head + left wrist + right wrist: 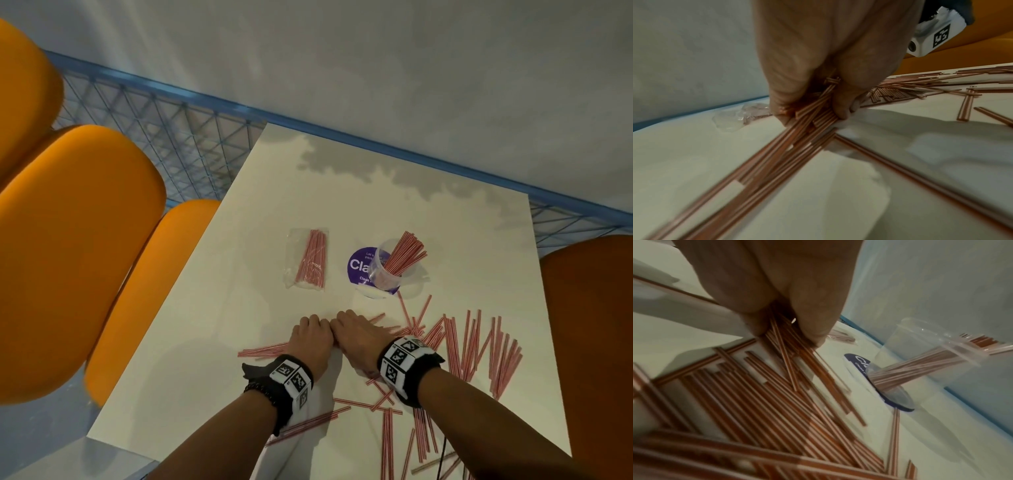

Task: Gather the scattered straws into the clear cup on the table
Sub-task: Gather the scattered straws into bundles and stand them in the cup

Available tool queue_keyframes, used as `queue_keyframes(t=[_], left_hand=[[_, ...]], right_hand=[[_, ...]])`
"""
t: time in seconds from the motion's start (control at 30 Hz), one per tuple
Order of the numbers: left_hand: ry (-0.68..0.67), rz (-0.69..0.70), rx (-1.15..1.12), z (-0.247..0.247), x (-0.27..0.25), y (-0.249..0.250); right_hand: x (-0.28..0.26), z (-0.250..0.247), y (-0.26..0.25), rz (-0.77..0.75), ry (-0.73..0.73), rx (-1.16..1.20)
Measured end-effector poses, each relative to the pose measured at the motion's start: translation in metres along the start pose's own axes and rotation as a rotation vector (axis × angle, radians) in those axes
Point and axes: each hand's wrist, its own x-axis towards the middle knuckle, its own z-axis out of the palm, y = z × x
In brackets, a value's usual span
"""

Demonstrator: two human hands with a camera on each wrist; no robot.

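Red-and-white striped straws (476,346) lie scattered over the white table (274,192), mostly to the right and near me. A clear cup (387,270) stands beyond my hands with a sheaf of straws (407,253) leaning in it. My left hand (310,337) and right hand (356,334) sit knuckle to knuckle on the table. In the left wrist view my left hand (813,112) grips a bundle of straws (777,155) lying on the table. The right wrist view shows my right hand (789,335) pinching the same kind of bundle (789,360), the cup (920,363) to its right.
A clear plastic bag of straws (308,260) lies left of the cup. A purple round sticker (359,265) sits under the cup. Orange chairs (78,246) stand to the left and another (589,342) to the right. A blue wire fence (171,133) runs behind the table.
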Motion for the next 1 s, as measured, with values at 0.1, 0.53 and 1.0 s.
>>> queue_keyframes(t=[0.1,0.53,1.0], left_hand=[[0.014,-0.021,0.020,-0.002,0.002,0.002],[-0.117,0.248,0.013,-0.069,0.009,-0.003],[0.026,-0.176,-1.602,-0.110,-0.009,-0.034]], right_hand=[[-0.002,-0.004,0.000,0.014,0.003,-0.040],[-0.028,-0.037,0.030,0.060,0.028,0.078],[-0.056,-0.061,0.018,0.366,0.442,1.247]])
